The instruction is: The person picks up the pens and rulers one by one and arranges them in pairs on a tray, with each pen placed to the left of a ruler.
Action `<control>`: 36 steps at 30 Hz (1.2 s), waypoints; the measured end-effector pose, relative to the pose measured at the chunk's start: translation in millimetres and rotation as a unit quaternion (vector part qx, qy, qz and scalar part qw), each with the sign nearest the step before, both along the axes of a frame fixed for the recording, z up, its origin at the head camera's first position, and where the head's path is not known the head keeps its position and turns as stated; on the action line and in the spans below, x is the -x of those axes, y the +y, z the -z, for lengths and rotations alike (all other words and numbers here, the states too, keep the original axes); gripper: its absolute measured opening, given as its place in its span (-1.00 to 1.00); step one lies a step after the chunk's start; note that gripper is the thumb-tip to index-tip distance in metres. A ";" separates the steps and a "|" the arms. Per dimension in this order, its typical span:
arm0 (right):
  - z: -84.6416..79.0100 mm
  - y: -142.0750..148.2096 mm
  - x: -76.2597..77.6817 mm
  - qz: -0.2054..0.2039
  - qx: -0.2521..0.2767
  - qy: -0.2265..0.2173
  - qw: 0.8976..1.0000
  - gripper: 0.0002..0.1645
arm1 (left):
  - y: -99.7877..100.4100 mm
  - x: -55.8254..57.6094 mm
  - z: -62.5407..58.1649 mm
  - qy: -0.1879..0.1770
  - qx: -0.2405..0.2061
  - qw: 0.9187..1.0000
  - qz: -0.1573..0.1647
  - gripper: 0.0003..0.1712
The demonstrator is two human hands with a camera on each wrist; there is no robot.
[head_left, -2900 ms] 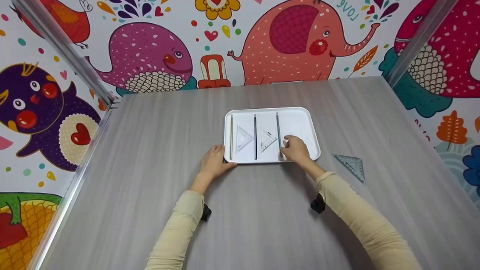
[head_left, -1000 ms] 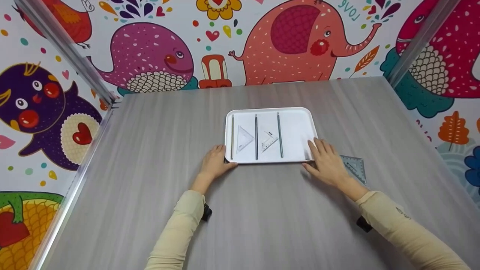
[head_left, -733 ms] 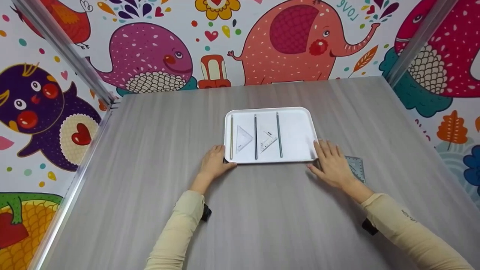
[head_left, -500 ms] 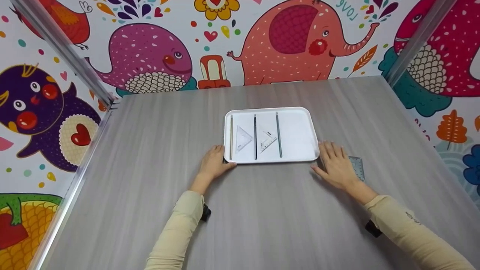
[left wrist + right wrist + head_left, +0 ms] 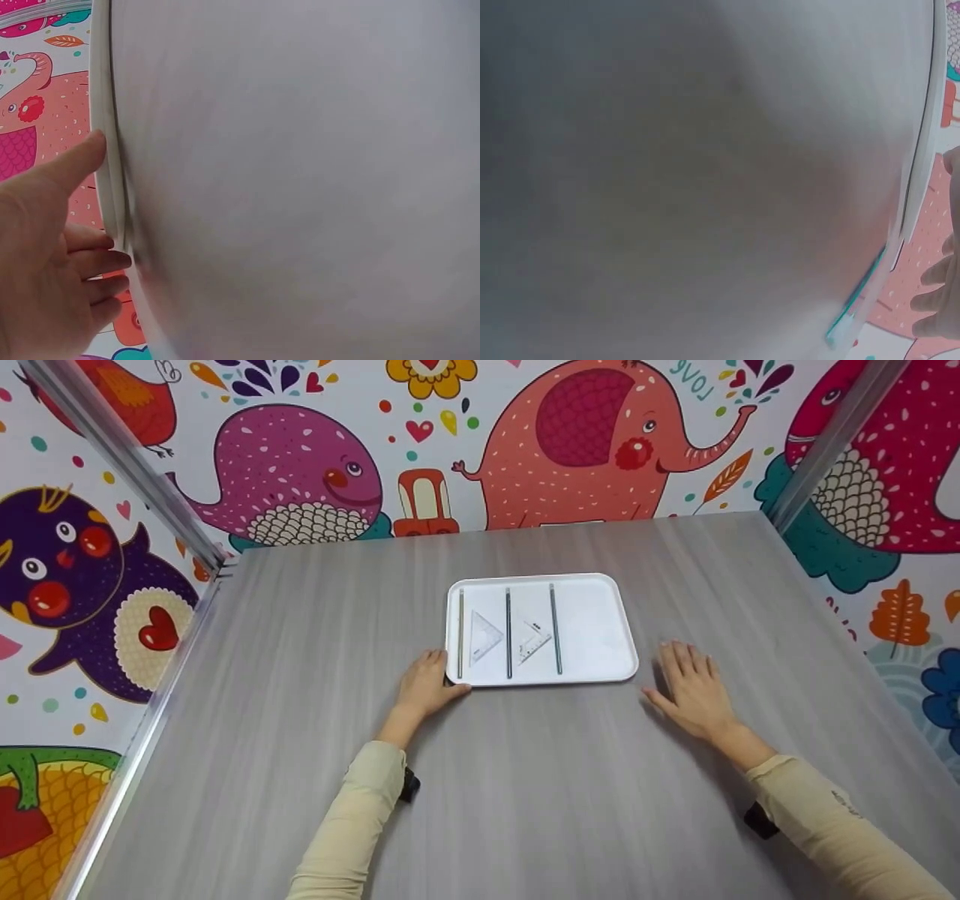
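A white tray (image 5: 598, 630) lies on the table, carrying three pencils, a brown one (image 5: 460, 634), a black one (image 5: 508, 634) and a dark green one (image 5: 556, 630). Between the pencils lie two clear set squares, the left one (image 5: 485, 637) and the right one (image 5: 535, 640). My left hand (image 5: 426, 684) holds the tray's near left corner, thumb along the front rim and fingers at the side. To the right of the tray, my right hand (image 5: 695, 694) is spread low over the table with nothing gripped. It hides the grey set square in the head view; a teal edge (image 5: 857, 292) shows in the right wrist view.
The grey wood-grain table (image 5: 315, 615) surrounds the tray. Walls printed with cartoon animals (image 5: 577, 450) stand behind and at both sides, with metal posts (image 5: 127, 465) at the corners. A black wrist camera (image 5: 761, 819) sits under the right sleeve.
My right hand has left the dark green pencil, passed the tray's right rim and moved right over the grey set square, covering it. My left hand has stayed at the tray corner.
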State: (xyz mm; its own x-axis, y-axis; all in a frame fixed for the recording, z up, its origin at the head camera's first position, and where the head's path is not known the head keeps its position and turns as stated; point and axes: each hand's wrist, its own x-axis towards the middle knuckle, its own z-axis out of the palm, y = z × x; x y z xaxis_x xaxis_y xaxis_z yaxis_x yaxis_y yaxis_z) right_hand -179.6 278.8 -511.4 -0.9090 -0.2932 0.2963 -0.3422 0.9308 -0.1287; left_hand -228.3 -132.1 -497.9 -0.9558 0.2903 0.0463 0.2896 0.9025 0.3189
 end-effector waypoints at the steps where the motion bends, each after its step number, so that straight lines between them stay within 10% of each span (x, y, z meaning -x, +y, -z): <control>1: 0.3 2.1 -0.2 0.003 0.003 -0.003 1.000 -0.10 | -0.1 -0.2 -0.2 0.002 0.001 1.000 0.000 -0.18; 26: -9.8 46.7 0.8 0.093 0.140 -0.158 0.973 0.06 | -1.6 -0.6 2.0 -0.001 -0.001 1.000 0.002 -0.15; 36: -14.2 56.3 -3.9 0.068 0.149 -0.137 0.977 -0.12 | -0.6 -0.2 0.7 -0.004 -0.009 1.000 -0.001 -0.16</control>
